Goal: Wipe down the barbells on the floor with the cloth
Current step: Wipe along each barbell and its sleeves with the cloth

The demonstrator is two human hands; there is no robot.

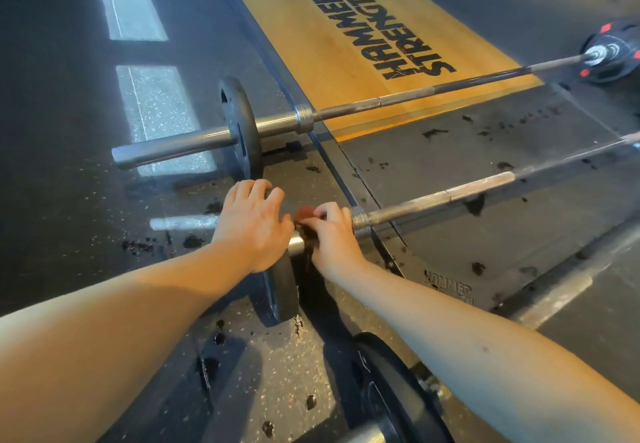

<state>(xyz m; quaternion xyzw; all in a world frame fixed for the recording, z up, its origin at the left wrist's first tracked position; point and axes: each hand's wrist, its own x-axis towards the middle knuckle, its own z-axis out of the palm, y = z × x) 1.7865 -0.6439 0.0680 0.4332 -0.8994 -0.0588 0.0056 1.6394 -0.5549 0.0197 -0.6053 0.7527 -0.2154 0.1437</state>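
Observation:
The nearer barbell (450, 196) lies across the black floor, its black plate (284, 290) standing edge-on below my hands. My left hand (252, 224) rests on top of that plate, fingers spread over its rim. My right hand (332, 238) pinches a small reddish-brown cloth (304, 214) against the bar's sleeve, between the plate and the collar (360, 222). The sleeve's pale end (187, 222) sticks out to the left. A second barbell (381, 101) with a black plate (240, 123) lies farther off.
A wooden platform (311, 26) with black lettering lies behind the far barbell. That bar's right end carries a black plate with red marks (613, 54). Another plate and bar end (398, 390) sit at the bottom edge. Dark wet spots dot the rubber mat (485, 151).

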